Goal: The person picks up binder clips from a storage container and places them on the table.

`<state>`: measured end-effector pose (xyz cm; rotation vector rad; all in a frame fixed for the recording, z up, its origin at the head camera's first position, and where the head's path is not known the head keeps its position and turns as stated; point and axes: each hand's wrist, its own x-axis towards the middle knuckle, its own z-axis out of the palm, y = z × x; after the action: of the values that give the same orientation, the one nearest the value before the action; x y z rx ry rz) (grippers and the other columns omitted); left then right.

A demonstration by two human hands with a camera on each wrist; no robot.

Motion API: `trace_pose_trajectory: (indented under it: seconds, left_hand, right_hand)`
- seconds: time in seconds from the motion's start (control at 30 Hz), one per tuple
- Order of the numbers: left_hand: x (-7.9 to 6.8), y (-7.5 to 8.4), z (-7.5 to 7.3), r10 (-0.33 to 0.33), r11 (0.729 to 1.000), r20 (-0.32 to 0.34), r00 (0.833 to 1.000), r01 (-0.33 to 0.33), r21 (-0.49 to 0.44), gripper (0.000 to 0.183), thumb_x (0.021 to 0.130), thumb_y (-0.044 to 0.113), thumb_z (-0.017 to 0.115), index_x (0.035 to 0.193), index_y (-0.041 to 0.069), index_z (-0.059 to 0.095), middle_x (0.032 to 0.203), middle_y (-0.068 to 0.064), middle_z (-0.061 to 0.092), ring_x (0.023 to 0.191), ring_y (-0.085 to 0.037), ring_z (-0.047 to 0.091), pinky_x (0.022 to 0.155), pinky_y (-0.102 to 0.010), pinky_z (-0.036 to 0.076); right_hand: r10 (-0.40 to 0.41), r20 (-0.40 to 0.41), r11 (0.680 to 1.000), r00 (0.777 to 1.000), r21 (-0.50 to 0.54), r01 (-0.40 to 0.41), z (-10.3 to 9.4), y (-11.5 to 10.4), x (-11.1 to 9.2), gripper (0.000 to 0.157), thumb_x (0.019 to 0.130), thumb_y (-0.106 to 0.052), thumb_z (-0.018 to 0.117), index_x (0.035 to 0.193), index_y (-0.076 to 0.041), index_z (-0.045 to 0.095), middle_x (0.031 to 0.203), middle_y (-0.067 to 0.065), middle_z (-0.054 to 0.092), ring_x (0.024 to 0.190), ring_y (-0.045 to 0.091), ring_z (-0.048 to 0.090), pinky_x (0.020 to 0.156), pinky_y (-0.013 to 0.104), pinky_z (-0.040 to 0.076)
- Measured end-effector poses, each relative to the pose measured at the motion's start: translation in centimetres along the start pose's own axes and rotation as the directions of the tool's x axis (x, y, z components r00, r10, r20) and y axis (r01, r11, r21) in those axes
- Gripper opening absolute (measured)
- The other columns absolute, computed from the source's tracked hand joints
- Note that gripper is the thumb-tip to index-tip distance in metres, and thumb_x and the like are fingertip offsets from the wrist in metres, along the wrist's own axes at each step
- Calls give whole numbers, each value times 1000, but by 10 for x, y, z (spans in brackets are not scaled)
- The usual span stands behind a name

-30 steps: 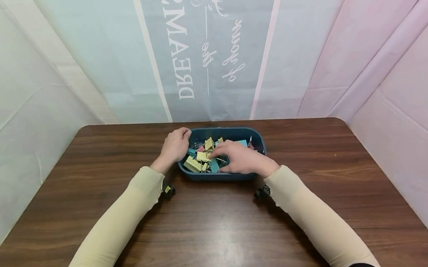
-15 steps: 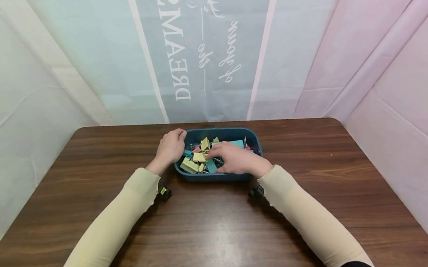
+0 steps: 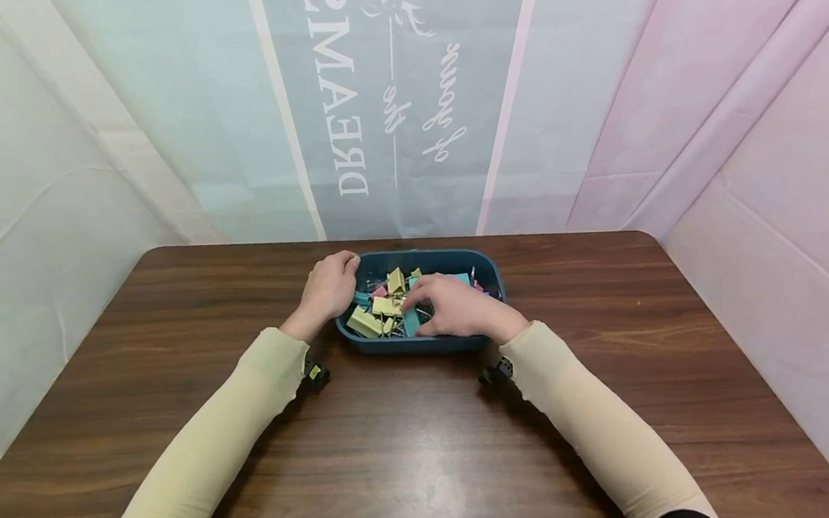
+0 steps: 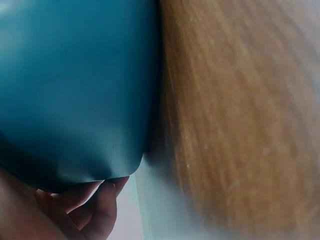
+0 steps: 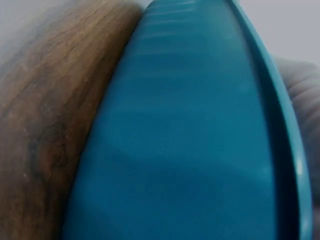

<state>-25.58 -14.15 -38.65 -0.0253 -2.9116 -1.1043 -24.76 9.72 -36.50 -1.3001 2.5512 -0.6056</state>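
Note:
A dark teal plastic bin (image 3: 387, 345) with rounded corners stands near the back of the table, holding a jumble of binder clips. My left hand (image 3: 329, 285) grips its left end at the rim; the left wrist view shows bent fingers (image 4: 102, 210) against the wall. My right hand (image 3: 454, 306) reaches in over the near rim, fingers bent down among the clips. Its fingertips are right at a teal binder clip (image 3: 411, 321), beside a yellow binder clip (image 3: 386, 306); I cannot tell whether they pinch it. In the right wrist view the bin's long wall (image 5: 185, 125) hides most of that hand.
Another yellow binder clip (image 3: 364, 322) lies at the bin's near left corner, and a light-blue piece (image 3: 463, 278) lies toward the back right. The wood-grain table (image 3: 401, 451) ends just behind the bin at a printed cloth backdrop (image 3: 423, 131).
The head view has shifted a little, so everything sits slightly farther left than a second ago. My right fingertips have moved slightly off the yellow clip toward the teal one. The left hand keeps its grip.

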Motion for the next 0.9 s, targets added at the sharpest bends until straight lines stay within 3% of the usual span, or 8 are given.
trace_pose_trajectory:
  seconds: [0.23,0.43,0.67,0.9]
  left_hand:
    - [-1,-2,1,0,1000,-7,1000,0,-20,41,109,28,37,138,3,55,129,-17,60,111,-32,58,98,-51,45]
    - [0,-3,2,4,1000,-15,1000,-4,-30,42,110,28,37,138,3,55,125,-16,61,105,-31,58,96,-50,46]
    - [1,-4,2,-4,999,-16,1000,3,-32,42,109,29,38,138,3,54,132,-16,59,116,-32,57,100,-52,43]
    - [-1,-2,1,0,999,-11,1000,-1,-39,42,109,28,38,138,3,55,128,-16,60,109,-31,58,98,-51,44]
  right_hand:
    - [6,-44,997,999,79,-3,-3,1,-2,32,85,-20,80,114,-8,74,121,3,59,100,17,58,88,33,50]
    - [19,-45,999,999,51,-17,-7,1,-7,31,87,-22,79,115,-9,74,129,3,61,103,17,62,89,35,51]
    - [17,-44,1000,999,24,-16,-17,-3,-13,33,88,-23,78,116,-8,73,129,3,63,105,21,63,88,37,51]
    - [-9,-104,1000,995,24,12,-21,2,-20,33,87,-22,79,116,-7,74,125,2,64,105,20,64,89,37,52]
